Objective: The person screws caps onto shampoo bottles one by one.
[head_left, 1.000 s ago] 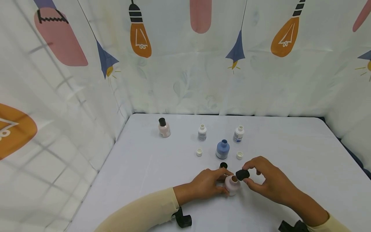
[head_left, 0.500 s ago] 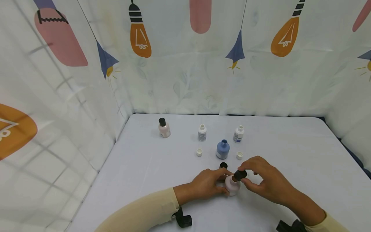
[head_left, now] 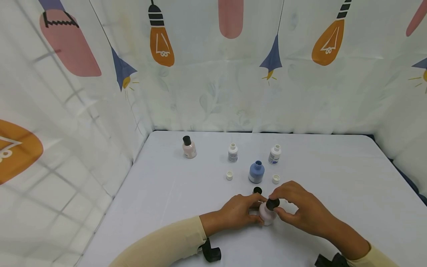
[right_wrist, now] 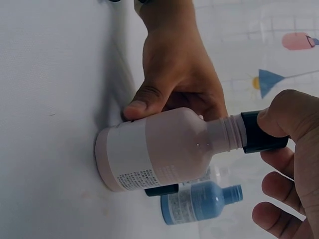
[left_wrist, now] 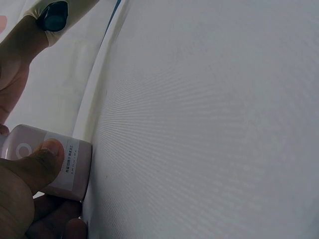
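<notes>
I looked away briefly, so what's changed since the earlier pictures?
The right hand moved left, bringing the black cap it already held onto the top of the pink bottle. Nothing was let go. The left hand still grips that bottle; the blue bottle and both white bottles stayed put.

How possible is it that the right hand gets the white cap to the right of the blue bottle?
Probably yes: the right hand is near the white cap, with nothing visible between, but it first must release the black cap it pinches on the pink bottle.
</notes>
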### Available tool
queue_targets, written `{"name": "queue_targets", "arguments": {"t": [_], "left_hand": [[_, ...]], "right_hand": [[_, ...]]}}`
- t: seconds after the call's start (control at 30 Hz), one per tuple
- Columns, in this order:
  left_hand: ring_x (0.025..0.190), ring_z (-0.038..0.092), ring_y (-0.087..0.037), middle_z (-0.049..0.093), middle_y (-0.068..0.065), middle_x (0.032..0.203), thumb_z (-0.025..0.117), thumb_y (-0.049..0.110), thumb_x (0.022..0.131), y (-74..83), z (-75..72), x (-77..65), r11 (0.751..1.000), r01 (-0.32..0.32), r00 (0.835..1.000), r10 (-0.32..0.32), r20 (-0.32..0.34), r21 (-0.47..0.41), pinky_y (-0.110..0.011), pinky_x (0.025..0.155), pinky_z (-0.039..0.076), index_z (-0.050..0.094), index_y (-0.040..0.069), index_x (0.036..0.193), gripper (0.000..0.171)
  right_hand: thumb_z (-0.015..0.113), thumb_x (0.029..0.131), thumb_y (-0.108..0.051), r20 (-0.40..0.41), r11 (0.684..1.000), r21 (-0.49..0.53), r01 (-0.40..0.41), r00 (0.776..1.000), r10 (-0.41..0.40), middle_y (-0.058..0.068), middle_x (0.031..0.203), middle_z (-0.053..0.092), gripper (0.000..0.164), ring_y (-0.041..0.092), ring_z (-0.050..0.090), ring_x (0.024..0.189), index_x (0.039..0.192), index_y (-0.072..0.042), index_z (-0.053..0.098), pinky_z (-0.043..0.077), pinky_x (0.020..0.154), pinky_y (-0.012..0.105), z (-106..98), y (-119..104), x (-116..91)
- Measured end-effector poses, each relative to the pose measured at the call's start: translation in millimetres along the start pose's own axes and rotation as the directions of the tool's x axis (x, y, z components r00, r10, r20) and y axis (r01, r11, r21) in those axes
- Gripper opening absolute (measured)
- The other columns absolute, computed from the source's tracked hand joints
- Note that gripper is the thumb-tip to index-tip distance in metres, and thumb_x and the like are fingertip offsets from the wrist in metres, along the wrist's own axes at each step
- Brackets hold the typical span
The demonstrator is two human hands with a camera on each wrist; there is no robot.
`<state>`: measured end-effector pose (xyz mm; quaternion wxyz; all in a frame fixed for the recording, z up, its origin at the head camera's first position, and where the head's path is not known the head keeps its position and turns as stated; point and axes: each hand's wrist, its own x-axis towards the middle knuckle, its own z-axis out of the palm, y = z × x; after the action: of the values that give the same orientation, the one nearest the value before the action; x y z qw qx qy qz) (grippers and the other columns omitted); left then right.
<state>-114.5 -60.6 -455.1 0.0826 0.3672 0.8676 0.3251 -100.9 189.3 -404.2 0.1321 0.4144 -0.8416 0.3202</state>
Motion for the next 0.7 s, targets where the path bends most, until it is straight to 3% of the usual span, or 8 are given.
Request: {"name": "queue_targets", "arguments": {"t": [0.13,0.2,0.37,0.7], "left_hand": [[0.117,0.061,-0.001,0.07,0.004,0.126,0.083,0.032,0.087,0.0,0.2,0.3,1.0,0.0,1.0,-0.001,-0.003,-0.002,-0.019,0.092,0.049,0.056,0.023,0.136,0.057],[0.117,0.061,-0.001,0.071,0.004,0.125,0.083,0.032,0.087,-0.1,0.1,0.4,1.0,-0.001,1.0,0.001,-0.004,-0.003,-0.018,0.091,0.049,0.056,0.022,0.136,0.057],[0.117,0.061,-0.001,0.071,0.003,0.125,0.084,0.031,0.087,-0.3,0.1,0.7,1.0,-0.004,1.0,0.004,-0.003,-0.009,-0.017,0.092,0.048,0.056,0.022,0.135,0.057],[0.117,0.06,-0.001,0.07,0.004,0.125,0.084,0.032,0.087,-0.4,-0.1,0.6,1.0,0.004,1.0,-0.004,-0.003,-0.003,-0.018,0.092,0.049,0.056,0.023,0.136,0.057]], "right_hand": [[0.06,0.1,-0.047,0.012,1.0,0.012,0.009,1.0,-0.01,-0.02,0.117,0.06,0.026,0.004,0.055,0.109,0.117,-0.029,0.066,0.046,0.091,0.014,2,1,-1],[0.072,0.097,-0.036,0.013,1.0,0.019,0.024,1.0,-0.024,-0.018,0.117,0.061,0.023,0.006,0.055,0.11,0.118,-0.028,0.067,0.045,0.092,0.013,3,2,-1],[0.088,0.078,-0.006,0.006,0.998,0.017,0.059,0.998,-0.059,-0.015,0.115,0.063,0.049,0.009,0.056,0.108,0.118,-0.027,0.069,0.042,0.094,0.012,7,3,-2],[0.094,0.073,-0.015,-0.013,0.998,-0.053,0.039,0.999,-0.04,-0.019,0.108,0.061,0.046,0.006,0.057,0.103,0.109,-0.027,0.069,0.046,0.085,0.01,12,6,-3]]}}
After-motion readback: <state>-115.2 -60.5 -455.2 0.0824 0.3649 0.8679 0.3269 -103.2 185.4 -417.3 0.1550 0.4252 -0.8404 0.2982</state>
